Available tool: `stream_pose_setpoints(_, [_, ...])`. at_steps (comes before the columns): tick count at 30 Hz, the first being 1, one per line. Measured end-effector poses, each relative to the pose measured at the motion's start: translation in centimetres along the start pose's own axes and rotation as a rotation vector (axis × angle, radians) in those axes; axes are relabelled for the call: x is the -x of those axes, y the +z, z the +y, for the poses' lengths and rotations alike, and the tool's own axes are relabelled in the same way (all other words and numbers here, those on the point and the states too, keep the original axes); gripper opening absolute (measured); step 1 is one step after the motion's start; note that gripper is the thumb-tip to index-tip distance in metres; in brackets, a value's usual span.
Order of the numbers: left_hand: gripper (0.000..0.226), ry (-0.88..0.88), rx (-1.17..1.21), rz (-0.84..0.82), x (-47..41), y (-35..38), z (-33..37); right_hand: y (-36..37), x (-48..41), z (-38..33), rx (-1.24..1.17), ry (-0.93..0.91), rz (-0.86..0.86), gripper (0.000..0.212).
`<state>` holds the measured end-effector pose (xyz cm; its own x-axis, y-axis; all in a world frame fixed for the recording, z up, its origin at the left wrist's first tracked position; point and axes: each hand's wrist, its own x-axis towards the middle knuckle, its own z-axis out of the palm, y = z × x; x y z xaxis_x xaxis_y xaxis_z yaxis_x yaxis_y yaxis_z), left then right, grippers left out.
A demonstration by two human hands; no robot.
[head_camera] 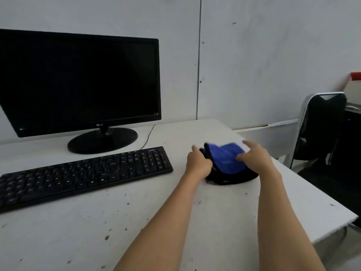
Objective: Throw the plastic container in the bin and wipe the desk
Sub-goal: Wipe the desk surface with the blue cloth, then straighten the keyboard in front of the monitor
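A black plastic container (232, 178) sits on the white desk (97, 222), to the right of the keyboard. A blue cloth (226, 157) lies over it. My left hand (198, 163) grips the container's left rim. My right hand (254, 157) pinches the right side of the blue cloth. Much of the container is hidden by the cloth and my hands. Dark specks and crumbs dot the desk surface. No bin is in view.
A black monitor (78, 83) stands at the back left, with a black keyboard (82, 175) in front of it. A black chair (322, 130) with a metal frame stands past the desk's right edge. A grey wall rises behind the desk.
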<state>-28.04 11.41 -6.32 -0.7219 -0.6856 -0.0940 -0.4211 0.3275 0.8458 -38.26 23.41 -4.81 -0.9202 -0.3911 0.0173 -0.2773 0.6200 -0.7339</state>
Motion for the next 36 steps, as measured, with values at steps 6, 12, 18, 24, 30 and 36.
stream_pose_setpoints(6, [0.019, 0.089, -0.204, 0.021, 2.0, 0.9, -0.3, 3.1, -0.9, 0.5, 0.350, 0.113, 0.022, 0.046])
stream_pose_setpoints(12, [0.018, 0.246, -0.220, 0.151, 3.3, -0.7, -2.1, 5.1, 0.9, -2.8, 0.545, 0.076, 0.153, 0.033])
stream_pose_setpoints(18, [0.033, 0.285, -0.391, 0.606, 4.6, -8.6, -7.2, 10.1, 4.9, -9.0, 0.271, -0.229, -0.004, 0.043])
stream_pose_setpoints(24, [0.067, -0.129, -0.597, 0.742, 7.1, -18.2, -14.0, 14.7, 8.1, -11.6, 0.227, -0.317, -0.240, 0.047])
stream_pose_setpoints(30, [0.112, -0.602, -0.562, 0.572, 10.3, -25.1, -19.5, 16.3, 8.2, -11.5, 0.287, -0.282, -0.281, 0.087])
stream_pose_setpoints(36, [0.122, -0.674, -0.534, 0.558, 11.2, -27.7, -21.9, 17.1, 7.8, -11.7, 0.280, -0.281, -0.285, 0.094])
